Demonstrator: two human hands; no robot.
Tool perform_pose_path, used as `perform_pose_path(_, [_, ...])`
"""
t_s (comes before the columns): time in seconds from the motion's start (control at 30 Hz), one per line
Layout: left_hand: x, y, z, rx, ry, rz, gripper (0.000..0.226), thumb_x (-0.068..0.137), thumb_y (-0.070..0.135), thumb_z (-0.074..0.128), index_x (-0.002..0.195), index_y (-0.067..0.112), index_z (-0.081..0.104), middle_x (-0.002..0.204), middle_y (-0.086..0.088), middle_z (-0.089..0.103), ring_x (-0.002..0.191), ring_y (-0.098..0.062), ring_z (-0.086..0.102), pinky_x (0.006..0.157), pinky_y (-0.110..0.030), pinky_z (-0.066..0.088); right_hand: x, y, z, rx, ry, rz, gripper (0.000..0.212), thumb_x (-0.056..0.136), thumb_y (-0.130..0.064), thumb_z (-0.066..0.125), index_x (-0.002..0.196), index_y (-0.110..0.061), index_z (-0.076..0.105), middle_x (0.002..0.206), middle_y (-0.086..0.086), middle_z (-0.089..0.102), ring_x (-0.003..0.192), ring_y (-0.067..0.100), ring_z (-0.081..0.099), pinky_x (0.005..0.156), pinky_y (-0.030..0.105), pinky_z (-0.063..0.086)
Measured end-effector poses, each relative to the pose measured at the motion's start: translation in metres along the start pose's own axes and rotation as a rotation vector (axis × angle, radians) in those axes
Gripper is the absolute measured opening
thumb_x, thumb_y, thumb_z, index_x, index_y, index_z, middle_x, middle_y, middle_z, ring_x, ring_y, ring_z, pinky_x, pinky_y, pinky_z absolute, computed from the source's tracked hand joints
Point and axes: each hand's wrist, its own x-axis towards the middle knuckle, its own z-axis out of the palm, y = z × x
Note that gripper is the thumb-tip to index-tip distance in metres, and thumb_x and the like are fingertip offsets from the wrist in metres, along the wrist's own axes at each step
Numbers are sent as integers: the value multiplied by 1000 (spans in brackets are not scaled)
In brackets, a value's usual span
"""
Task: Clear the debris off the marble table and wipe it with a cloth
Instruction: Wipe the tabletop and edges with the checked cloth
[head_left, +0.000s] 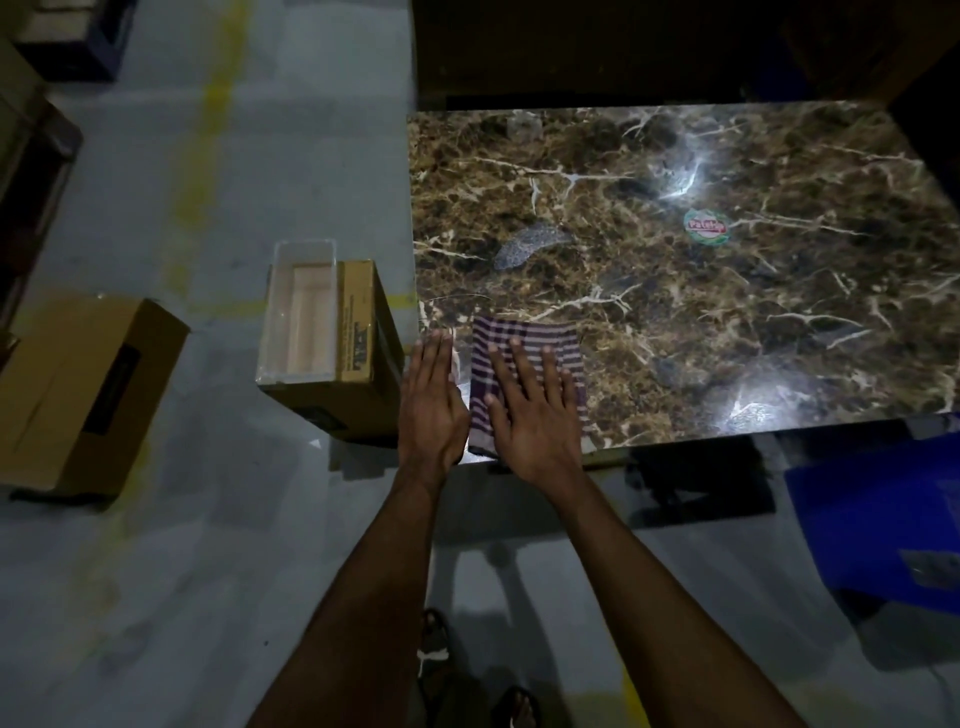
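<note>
Seemingly mid-wipe, a person stands at the near left corner of a brown, white-veined marble table (727, 291), seen from above by a head camera in dim light. A folded purple-and-white striped cloth (524, 338) lies flat on that corner, reaching to the table's near edge. The right hand (535, 410) presses down on the cloth, palm flat, fingers straight and spread, nothing gripped; likely this spreads pressure for a broad wiping stroke. The left hand (434, 400) lies just left of the cloth at the table's left edge, fingers straight and held together, holding nothing. It partly covers something pale on the marble, too unclear to name; perhaps the hand stands as a guard for swept debris.

Both forearms reach forward from the bottom of the view, nearly straight.

Farther in on the table, beyond the cloth, rests a grey speckled, leaf-shaped scrap (530, 244), and nearer the table's middle a round green-and-red sticker (706, 227). Just left of the table, on the grey floor, a clear plastic tray (301, 312) sits on a brown cardboard box (358, 332), probably placed to catch debris.
</note>
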Motion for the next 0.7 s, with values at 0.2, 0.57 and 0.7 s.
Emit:
perform_pose_path(0.2, [1,-11,6,-139,53,28,55,105,13,42,159,7,32,166,-8,31,157,-13,19,129,-37,17,-10,-3,5,-16,-22,-200,59,110,-48,21,166,-33,12,173,-2,9,160,30,2,127,53,13])
perform_pose_path(0.57, [-2,-8,5,-227,99,8,54,103,7,39,157,9,38,164,-7,36,155,-9,22,128,-33,19,-12,-10,5,-29,-38,-187,60,109,-49,21,166,-32,11,173,0,9,160,33,3,128,53,12])
perform_pose_path(0.7, [-4,-5,4,-211,132,1,57,97,2,33,154,6,43,162,-8,39,154,-10,23,127,-28,18,-19,23,-4,-18,-48,-139,60,108,-54,15,165,-36,13,173,-2,12,159,33,7,127,52,15])
